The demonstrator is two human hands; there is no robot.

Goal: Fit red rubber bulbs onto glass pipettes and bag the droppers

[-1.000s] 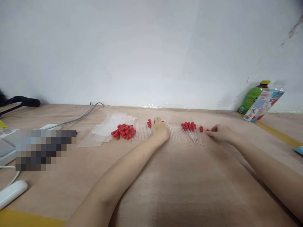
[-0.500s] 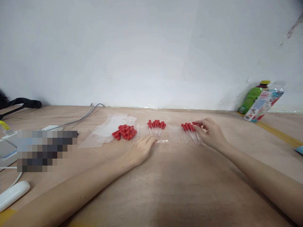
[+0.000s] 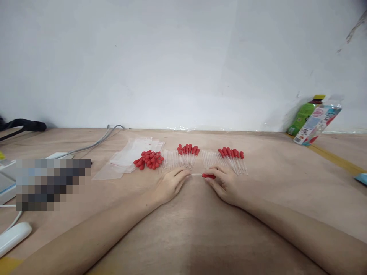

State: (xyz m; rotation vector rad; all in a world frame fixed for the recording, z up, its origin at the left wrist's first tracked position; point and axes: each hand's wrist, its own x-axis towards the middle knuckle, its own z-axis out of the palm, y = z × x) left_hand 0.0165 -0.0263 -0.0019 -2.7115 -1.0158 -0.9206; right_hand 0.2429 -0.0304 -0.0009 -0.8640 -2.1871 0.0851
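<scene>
Frame centre: clear tube point(image 3: 196, 174) pinched by left hand point(image 3: 171, 184), red bulb point(image 3: 207, 176) by right hand point(image 3: 225, 184), ends apparently touching; straight alignment is advised.

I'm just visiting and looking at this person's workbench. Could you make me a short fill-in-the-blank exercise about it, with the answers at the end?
1. The left hand pinches a clear tube, while the right hand holds a dropper bulb coloured ____.
2. The droppers with bulbs attached lie in ____ fanned groups.
3. From the person's side, the heap of loose bulbs lies to the ____ of both groups.
4. The green bottle has a ____ cap.

Missing words: red; two; left; yellow.
</scene>
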